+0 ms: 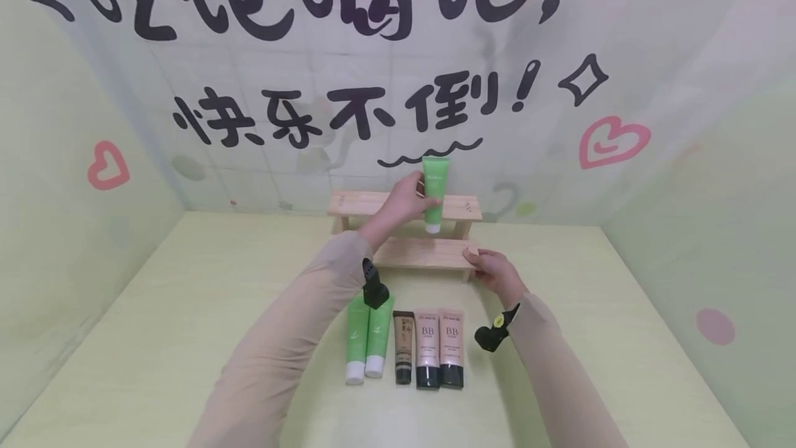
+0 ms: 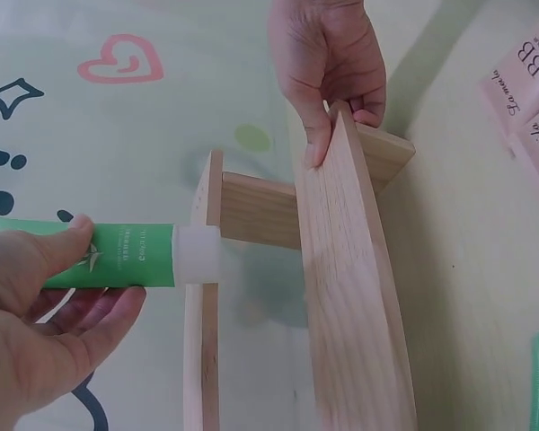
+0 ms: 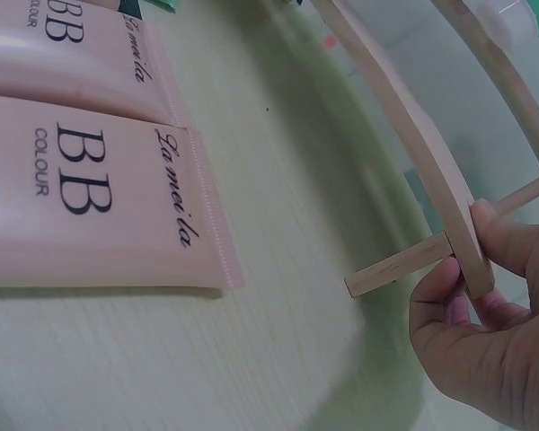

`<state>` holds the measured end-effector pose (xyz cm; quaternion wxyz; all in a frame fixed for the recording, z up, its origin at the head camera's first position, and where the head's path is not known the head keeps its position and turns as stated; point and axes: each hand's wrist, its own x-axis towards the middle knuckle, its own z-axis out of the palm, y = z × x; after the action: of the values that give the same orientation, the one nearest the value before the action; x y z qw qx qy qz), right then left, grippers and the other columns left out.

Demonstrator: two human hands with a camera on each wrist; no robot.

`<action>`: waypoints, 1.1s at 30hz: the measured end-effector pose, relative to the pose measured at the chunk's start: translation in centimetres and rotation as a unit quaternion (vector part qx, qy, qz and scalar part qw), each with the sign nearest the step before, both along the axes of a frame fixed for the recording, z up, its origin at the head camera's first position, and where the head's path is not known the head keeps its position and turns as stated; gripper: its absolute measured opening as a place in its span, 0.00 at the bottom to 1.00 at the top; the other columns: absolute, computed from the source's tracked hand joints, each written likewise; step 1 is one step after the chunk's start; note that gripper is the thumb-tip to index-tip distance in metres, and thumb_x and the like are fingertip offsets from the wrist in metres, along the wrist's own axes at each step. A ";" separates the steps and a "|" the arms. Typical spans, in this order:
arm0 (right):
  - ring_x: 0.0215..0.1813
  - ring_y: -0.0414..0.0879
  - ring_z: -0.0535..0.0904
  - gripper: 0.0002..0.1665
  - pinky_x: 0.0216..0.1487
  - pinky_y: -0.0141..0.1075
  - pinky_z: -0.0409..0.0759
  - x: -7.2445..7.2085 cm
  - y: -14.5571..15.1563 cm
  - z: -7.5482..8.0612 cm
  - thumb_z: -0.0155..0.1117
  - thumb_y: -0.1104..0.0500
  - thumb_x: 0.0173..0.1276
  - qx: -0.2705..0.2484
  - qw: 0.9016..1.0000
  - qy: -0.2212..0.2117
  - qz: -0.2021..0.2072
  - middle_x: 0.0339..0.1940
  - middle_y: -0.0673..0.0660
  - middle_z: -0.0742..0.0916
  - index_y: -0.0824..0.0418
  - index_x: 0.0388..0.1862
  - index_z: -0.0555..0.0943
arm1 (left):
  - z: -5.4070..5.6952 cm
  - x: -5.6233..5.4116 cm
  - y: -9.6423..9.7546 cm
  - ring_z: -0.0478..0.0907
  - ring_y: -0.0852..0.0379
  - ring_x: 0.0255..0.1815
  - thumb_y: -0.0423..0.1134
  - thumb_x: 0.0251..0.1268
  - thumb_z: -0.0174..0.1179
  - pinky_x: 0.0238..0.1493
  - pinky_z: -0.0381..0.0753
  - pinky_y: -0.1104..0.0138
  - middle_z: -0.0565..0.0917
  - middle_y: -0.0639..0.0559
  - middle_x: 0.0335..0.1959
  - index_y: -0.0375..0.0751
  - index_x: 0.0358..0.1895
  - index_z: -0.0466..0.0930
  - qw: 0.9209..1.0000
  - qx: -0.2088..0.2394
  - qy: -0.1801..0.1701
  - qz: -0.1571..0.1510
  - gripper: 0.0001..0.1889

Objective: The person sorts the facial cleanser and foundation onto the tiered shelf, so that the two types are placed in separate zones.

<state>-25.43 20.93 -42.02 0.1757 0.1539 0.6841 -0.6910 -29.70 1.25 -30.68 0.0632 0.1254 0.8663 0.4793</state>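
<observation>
A green tube with a white cap point(image 1: 436, 189) is pinched between the thumb and fingers of my left hand point(image 1: 405, 200). It stands upright, cap down, in front of the upper step of a two-step wooden rack point(image 1: 423, 252). In the left wrist view the tube point(image 2: 130, 255) shows its cap beside the upper board. My right hand point(image 1: 497, 272) grips the right end of the lower step, its thumb on top and fingers below, as the right wrist view shows at the board's end point(image 3: 463, 242).
On the table in front of the rack lie two more green tubes point(image 1: 357, 341), a small brown tube with a black cap point(image 1: 403, 348) and two pink BB tubes point(image 1: 451, 348). A printed backdrop point(image 1: 348, 171) rises behind the rack.
</observation>
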 end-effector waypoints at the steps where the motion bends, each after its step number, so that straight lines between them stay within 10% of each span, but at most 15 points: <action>1: 0.30 0.33 0.74 0.34 0.36 0.23 0.74 0.0 0.0 0.0 0.54 0.58 0.68 0.001 1.000 -0.001 -0.002 0.25 0.44 0.79 0.75 0.66 0.57 | -0.1 -0.1 0.1 0.75 0.50 0.48 0.37 0.55 0.62 0.46 0.80 0.66 0.76 0.43 0.47 0.35 0.54 0.66 1.000 0.001 0.006 -0.002 0.24; 33: 0.25 0.34 0.72 0.26 0.29 0.24 0.71 0.3 -0.2 -0.8 0.52 0.62 0.69 -0.021 0.999 0.031 -0.025 0.21 0.45 0.79 0.78 0.59 0.64 | -2.2 -2.8 2.7 0.75 0.50 0.51 0.37 0.59 0.59 0.55 0.77 0.64 0.76 0.43 0.50 0.35 0.56 0.67 0.994 0.055 0.092 0.008 0.22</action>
<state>-25.12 20.78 -42.85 0.1406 0.1458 0.6707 -0.7136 -32.47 3.92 -32.89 -0.0279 0.1656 0.8415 0.5135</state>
